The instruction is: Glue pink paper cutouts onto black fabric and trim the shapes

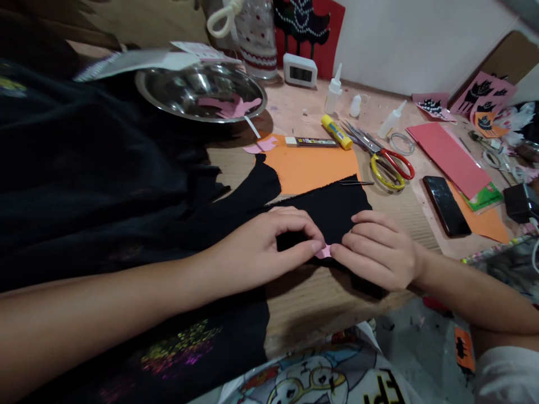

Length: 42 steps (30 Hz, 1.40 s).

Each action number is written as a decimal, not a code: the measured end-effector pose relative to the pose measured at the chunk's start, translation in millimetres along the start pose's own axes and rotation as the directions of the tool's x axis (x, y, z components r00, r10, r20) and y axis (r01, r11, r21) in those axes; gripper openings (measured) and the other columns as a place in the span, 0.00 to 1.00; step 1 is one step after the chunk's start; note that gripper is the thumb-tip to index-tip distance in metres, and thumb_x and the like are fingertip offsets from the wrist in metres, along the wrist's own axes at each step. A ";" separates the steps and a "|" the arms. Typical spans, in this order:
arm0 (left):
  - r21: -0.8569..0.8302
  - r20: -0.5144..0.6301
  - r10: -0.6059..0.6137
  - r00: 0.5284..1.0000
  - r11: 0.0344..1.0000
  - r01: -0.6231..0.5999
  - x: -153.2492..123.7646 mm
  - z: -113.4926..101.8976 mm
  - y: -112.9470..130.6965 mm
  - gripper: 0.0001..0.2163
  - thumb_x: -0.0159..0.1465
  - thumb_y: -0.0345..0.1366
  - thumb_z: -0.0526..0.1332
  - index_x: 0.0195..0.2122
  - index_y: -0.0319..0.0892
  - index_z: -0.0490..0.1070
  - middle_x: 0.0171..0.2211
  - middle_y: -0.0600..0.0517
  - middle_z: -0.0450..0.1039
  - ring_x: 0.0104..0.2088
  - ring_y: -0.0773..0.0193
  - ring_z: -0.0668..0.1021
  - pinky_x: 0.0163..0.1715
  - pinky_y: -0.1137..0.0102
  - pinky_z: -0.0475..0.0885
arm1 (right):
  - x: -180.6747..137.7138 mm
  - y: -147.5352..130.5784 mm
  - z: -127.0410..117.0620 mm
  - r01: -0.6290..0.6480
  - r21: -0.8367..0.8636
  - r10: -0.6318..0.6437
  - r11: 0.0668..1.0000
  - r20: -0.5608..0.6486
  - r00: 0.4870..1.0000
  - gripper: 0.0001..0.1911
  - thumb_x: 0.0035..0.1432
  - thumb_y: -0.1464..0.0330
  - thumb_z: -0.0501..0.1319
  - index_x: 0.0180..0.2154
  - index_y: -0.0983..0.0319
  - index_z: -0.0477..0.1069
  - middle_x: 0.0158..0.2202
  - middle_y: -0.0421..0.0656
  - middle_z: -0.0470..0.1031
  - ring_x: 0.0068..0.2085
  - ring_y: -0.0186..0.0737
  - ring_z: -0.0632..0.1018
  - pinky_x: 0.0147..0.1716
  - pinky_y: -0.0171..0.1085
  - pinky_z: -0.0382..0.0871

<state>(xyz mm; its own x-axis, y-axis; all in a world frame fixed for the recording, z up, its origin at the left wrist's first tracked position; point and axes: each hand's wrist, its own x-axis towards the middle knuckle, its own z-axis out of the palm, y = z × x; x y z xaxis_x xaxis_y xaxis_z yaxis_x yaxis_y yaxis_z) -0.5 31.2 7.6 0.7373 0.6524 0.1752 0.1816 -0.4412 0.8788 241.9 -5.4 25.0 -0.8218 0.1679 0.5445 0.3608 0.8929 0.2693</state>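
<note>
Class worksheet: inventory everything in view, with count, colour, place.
table: one, brownish, beneath
cloth: uncounted, black, left and centre
scrap: one, pink, centre
bowl: one, silver, back left
jar: one, clear, back
clock: one, white, back
bottles: three, translucent, back
glue stick: one, yellow, centre
big scissors: one, red and yellow, centre right
tweezers: one, grey, cloth's edge
phone: one, black, right
paper: several, orange and red, centre and right
other clutter: uncounted, mixed, all around
left hand: one, bare, touching scrap
right hand: one, bare, at scrap

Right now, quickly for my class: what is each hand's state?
Left hand: closed, pinching the small, flat pale-pink piece.
Right hand: fingers curled at that piece's other end; whether gripping cannot be told.
</note>
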 end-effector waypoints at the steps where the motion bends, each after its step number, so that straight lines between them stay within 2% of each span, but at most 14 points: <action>1: 0.035 -0.025 0.020 0.999 0.999 -0.019 -0.3 -0.1 -0.1 0.08 0.68 0.36 0.61 0.33 0.45 0.78 0.33 0.55 0.82 0.36 0.63 0.81 0.42 0.67 0.72 | -1.2 -0.1 1.2 -0.060 0.057 0.060 0.997 0.001 0.998 0.12 0.73 0.75 0.57 0.41 0.65 0.79 0.31 0.44 0.83 0.34 0.39 0.78 0.45 0.42 0.80; 4: 0.136 -0.085 0.115 0.990 0.985 -0.103 -1.9 1.7 -3.1 0.06 0.67 0.36 0.62 0.36 0.45 0.79 0.34 0.54 0.82 0.38 0.62 0.81 0.45 0.64 0.71 | -3.6 -1.2 5.8 -0.236 0.247 0.243 0.940 0.004 0.970 0.07 0.73 0.74 0.60 0.42 0.65 0.77 0.32 0.44 0.83 0.34 0.39 0.78 0.44 0.43 0.79; 7: 0.192 -0.138 0.182 0.974 0.969 -0.154 -3.6 4.5 -7.7 0.06 0.69 0.38 0.63 0.38 0.46 0.80 0.35 0.54 0.82 0.39 0.62 0.80 0.46 0.64 0.68 | -1.8 -2.5 9.1 -0.351 0.412 0.361 0.841 0.055 0.931 0.05 0.72 0.72 0.61 0.42 0.63 0.76 0.32 0.43 0.83 0.33 0.38 0.79 0.44 0.43 0.77; 11: 0.229 -0.131 0.174 0.976 0.963 -0.141 -4.1 3.9 -10.0 0.07 0.70 0.40 0.64 0.39 0.47 0.81 0.36 0.54 0.82 0.40 0.61 0.80 0.47 0.64 0.68 | 1.7 -2.6 9.5 -0.504 0.546 0.500 0.669 0.172 0.849 0.06 0.72 0.70 0.63 0.39 0.61 0.77 0.32 0.42 0.83 0.34 0.37 0.80 0.39 0.38 0.75; 13: 0.239 -0.105 0.153 0.983 0.963 -0.124 -3.6 2.0 -10.0 0.06 0.70 0.39 0.64 0.39 0.46 0.81 0.36 0.54 0.82 0.40 0.61 0.80 0.47 0.64 0.67 | -0.2 -1.4 8.8 -0.538 0.548 0.520 0.641 0.205 0.829 0.05 0.72 0.70 0.63 0.39 0.62 0.77 0.32 0.42 0.83 0.34 0.37 0.80 0.38 0.37 0.75; 14: 0.246 -0.100 0.152 0.983 0.961 -0.124 -3.3 1.1 -10.3 0.06 0.70 0.39 0.65 0.39 0.46 0.81 0.36 0.54 0.82 0.40 0.61 0.80 0.46 0.64 0.67 | -2.4 -0.4 8.1 -0.531 0.534 0.503 0.658 0.212 0.838 0.06 0.72 0.70 0.63 0.39 0.62 0.77 0.32 0.42 0.83 0.34 0.37 0.80 0.38 0.37 0.75; 16: 0.258 -0.101 0.162 0.982 0.957 -0.131 -2.8 -0.2 -11.6 0.05 0.70 0.38 0.64 0.39 0.46 0.81 0.36 0.54 0.81 0.40 0.62 0.80 0.46 0.64 0.67 | -8.4 1.7 5.7 -0.448 0.460 0.413 0.767 0.182 0.893 0.07 0.73 0.71 0.61 0.40 0.63 0.76 0.31 0.43 0.82 0.34 0.38 0.79 0.39 0.39 0.76; 19: 0.272 -0.083 0.166 0.983 0.952 -0.138 -2.7 -1.6 -14.5 0.06 0.71 0.38 0.64 0.39 0.46 0.80 0.36 0.54 0.81 0.40 0.61 0.80 0.46 0.64 0.66 | -15.9 3.2 0.0 -0.164 0.206 0.142 0.965 0.117 0.983 0.09 0.73 0.74 0.58 0.40 0.65 0.78 0.30 0.45 0.81 0.33 0.40 0.78 0.39 0.41 0.78; 21: 0.286 -0.063 0.168 0.984 0.948 -0.144 -3.3 -2.4 -15.5 0.05 0.71 0.39 0.64 0.40 0.47 0.80 0.36 0.54 0.81 0.40 0.61 0.80 0.46 0.64 0.66 | -17.2 1.8 -3.8 0.025 0.044 -0.029 0.999 0.104 0.994 0.10 0.71 0.75 0.59 0.38 0.64 0.79 0.29 0.44 0.81 0.33 0.39 0.78 0.40 0.40 0.79; 24: 0.319 -0.025 0.201 0.979 0.930 -0.183 -5.6 -2.9 -15.0 0.05 0.72 0.38 0.64 0.42 0.47 0.80 0.38 0.54 0.81 0.41 0.61 0.80 0.47 0.64 0.66 | -14.9 -2.6 -6.7 0.160 -0.055 -0.156 0.986 0.070 0.985 0.11 0.69 0.73 0.61 0.36 0.62 0.81 0.29 0.42 0.81 0.32 0.39 0.78 0.40 0.40 0.80; 27: 0.381 0.006 0.267 0.964 0.890 -0.249 -8.9 -0.6 -13.7 0.05 0.72 0.39 0.64 0.43 0.49 0.80 0.38 0.54 0.81 0.42 0.61 0.80 0.49 0.64 0.67 | -11.9 -6.4 -6.1 0.202 -0.073 -0.198 0.977 0.053 0.979 0.11 0.70 0.70 0.61 0.36 0.60 0.82 0.30 0.42 0.81 0.33 0.39 0.78 0.38 0.40 0.80; 34: 0.562 -0.028 0.459 0.888 0.742 -0.366 -13.0 8.4 -11.5 0.08 0.75 0.38 0.60 0.40 0.50 0.78 0.37 0.56 0.83 0.41 0.62 0.79 0.53 0.63 0.67 | -7.5 -7.7 -2.6 0.158 -0.070 -0.158 0.985 0.000 0.987 0.13 0.69 0.71 0.60 0.34 0.61 0.82 0.29 0.42 0.81 0.31 0.38 0.77 0.38 0.40 0.80; 38: 0.573 0.016 0.470 0.883 0.719 -0.393 -13.8 6.4 -10.1 0.06 0.75 0.38 0.61 0.43 0.51 0.78 0.38 0.56 0.83 0.44 0.61 0.79 0.55 0.63 0.67 | -6.5 -9.8 -2.4 0.167 -0.071 -0.169 0.983 -0.019 0.986 0.12 0.69 0.71 0.61 0.34 0.61 0.83 0.29 0.42 0.81 0.31 0.37 0.77 0.37 0.39 0.81; 42: 0.587 -0.006 0.459 0.889 0.721 -0.368 -13.3 6.2 -9.3 0.06 0.74 0.42 0.63 0.44 0.52 0.80 0.38 0.56 0.84 0.43 0.61 0.80 0.54 0.62 0.68 | -6.7 -13.5 -5.0 0.164 -0.109 -0.165 0.980 -0.001 0.986 0.13 0.70 0.67 0.61 0.32 0.57 0.81 0.29 0.40 0.81 0.32 0.37 0.78 0.38 0.39 0.81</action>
<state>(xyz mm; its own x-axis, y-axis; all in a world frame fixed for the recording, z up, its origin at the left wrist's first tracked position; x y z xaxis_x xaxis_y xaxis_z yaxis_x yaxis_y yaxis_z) -8.0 22.9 -5.7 0.7347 0.3810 0.5613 0.2413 -0.9200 0.3087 244.8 -20.7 21.7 -0.8699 0.0176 0.4928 0.2666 0.8576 0.4398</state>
